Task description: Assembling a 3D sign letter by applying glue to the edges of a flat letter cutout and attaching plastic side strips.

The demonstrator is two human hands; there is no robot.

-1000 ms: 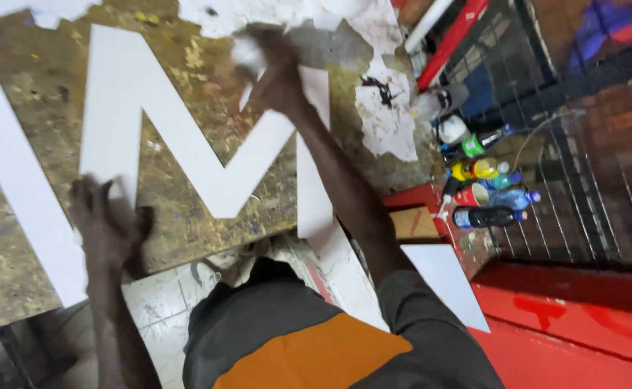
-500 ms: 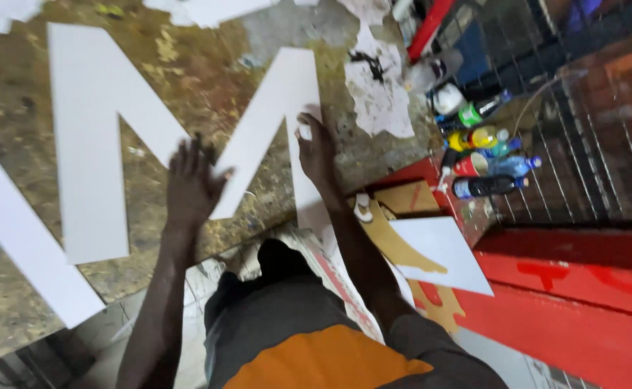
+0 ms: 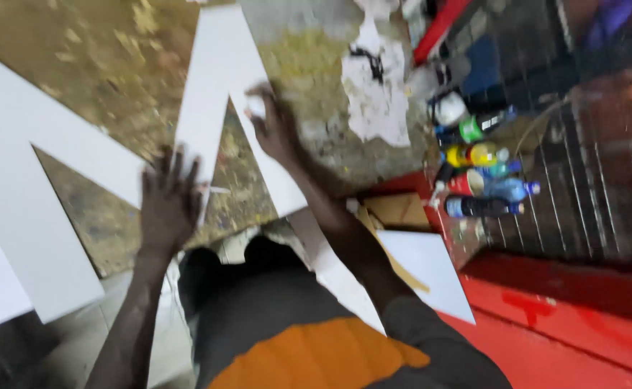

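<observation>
While both flat, unclenched hands, left hand (image 3: 168, 202) and right hand (image 3: 276, 130), are pressing mid-frame, white cutout letter (image 3: 219, 79) is looking light, stiff, edge-grippable.

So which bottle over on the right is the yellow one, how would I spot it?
Start at the big white cut-out letter under both hands, then look right to the cluster of bottles lying beside the red board. The yellow bottle lies below the green-labelled one and above the dark one; it alone is bright yellow.
</observation>
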